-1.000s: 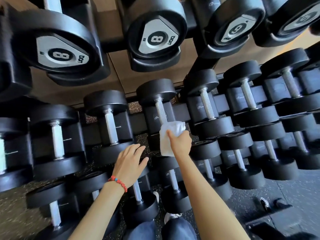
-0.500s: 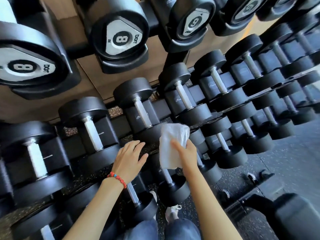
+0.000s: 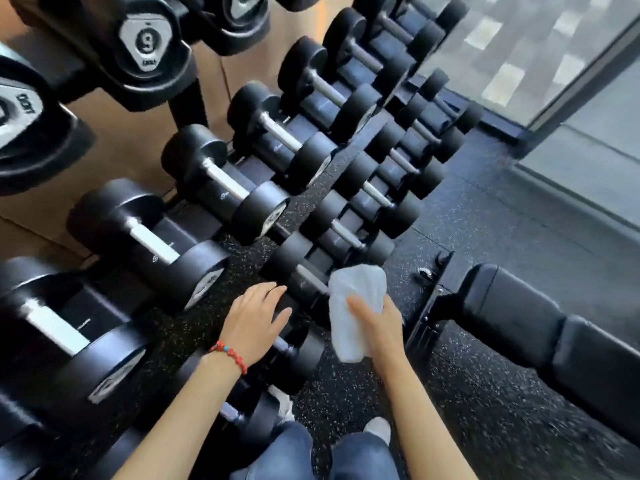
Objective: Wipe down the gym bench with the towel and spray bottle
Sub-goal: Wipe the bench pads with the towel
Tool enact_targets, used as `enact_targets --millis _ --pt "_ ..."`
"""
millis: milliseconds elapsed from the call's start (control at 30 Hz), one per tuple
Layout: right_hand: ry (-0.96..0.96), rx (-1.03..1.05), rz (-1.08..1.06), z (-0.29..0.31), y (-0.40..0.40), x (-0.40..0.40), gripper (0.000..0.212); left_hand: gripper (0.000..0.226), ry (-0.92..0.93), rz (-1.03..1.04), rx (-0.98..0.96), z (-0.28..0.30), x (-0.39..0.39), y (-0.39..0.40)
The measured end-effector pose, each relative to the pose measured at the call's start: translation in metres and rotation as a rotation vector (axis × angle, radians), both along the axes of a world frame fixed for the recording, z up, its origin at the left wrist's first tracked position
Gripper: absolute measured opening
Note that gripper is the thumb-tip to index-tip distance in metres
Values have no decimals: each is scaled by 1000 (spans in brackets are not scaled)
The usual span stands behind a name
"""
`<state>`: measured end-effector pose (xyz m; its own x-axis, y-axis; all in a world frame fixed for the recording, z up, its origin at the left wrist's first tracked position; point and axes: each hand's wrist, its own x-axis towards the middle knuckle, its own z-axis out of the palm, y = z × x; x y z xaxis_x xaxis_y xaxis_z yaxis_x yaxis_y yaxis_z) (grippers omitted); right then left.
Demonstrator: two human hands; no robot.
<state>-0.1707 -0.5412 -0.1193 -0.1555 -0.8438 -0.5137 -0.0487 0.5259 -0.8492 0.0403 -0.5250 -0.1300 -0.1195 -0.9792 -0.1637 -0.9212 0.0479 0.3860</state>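
Observation:
My right hand [image 3: 379,329] grips a crumpled white towel [image 3: 353,306] in front of the bottom row of the dumbbell rack. My left hand [image 3: 254,318], with a red bead bracelet at the wrist, rests with straight fingers on the black head of a small dumbbell [image 3: 301,355] on that row. The black padded gym bench [image 3: 540,327] lies at the right, its near end about a hand's width from the towel. No spray bottle is in view.
A three-tier rack of black dumbbells [image 3: 221,188] fills the left and centre. Speckled black rubber floor [image 3: 467,223] runs between rack and bench. A glass wall [image 3: 554,46] stands at the far right. My legs and shoes [image 3: 377,429] are at the bottom.
The view has swung right, bringing the bench into sight. My right hand has drawn the towel down off the middle-row dumbbell handle to the bottom row. My left hand stays on its dumbbell.

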Motion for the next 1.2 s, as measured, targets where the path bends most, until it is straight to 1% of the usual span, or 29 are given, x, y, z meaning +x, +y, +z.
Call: enact_targets --millis 133,167,267,333,367,433,533,600,700,833,1000,1200 --pt "-13 -43 -122 7 29 -68 40 49 -21 -127 -42 2 -67 -3" --pt "-23 -66 -158 9 36 -87 47 49 -13 -155 -49 1 -86 -2" --pt "-9 -111 -247 9 61 -150 83 51 11 -234 -61 -1 -149 4" --pt "-7 -133 -297 7 78 -192 91 51 15 -285 -76 -1 -193 8" --pt "-2 -142 -316 6 86 -214 89 51 14 -312 -88 -2 -216 9" --pt "30 -141 -343 5 100 -252 79 52 27 -356 -85 -2 -258 12" --pt "43 -113 -450 -1 114 -300 52 53 25 -431 -93 -3 -311 13" --pt "57 -93 -521 -5 120 -325 41 53 17 -491 -81 -3 -338 12" --pt "67 -60 -610 -12 120 -354 39 52 6 -555 -80 -6 -368 2" --pt "21 -45 -742 -25 107 -381 39 52 3 -620 -41 -19 -398 -28" --pt "84 -13 -829 -49 74 -407 36 50 3 -694 -42 -42 -434 -80" --pt "153 7 -932 -86 19 -433 33 52 -32 -788 3 -84 -472 -151"
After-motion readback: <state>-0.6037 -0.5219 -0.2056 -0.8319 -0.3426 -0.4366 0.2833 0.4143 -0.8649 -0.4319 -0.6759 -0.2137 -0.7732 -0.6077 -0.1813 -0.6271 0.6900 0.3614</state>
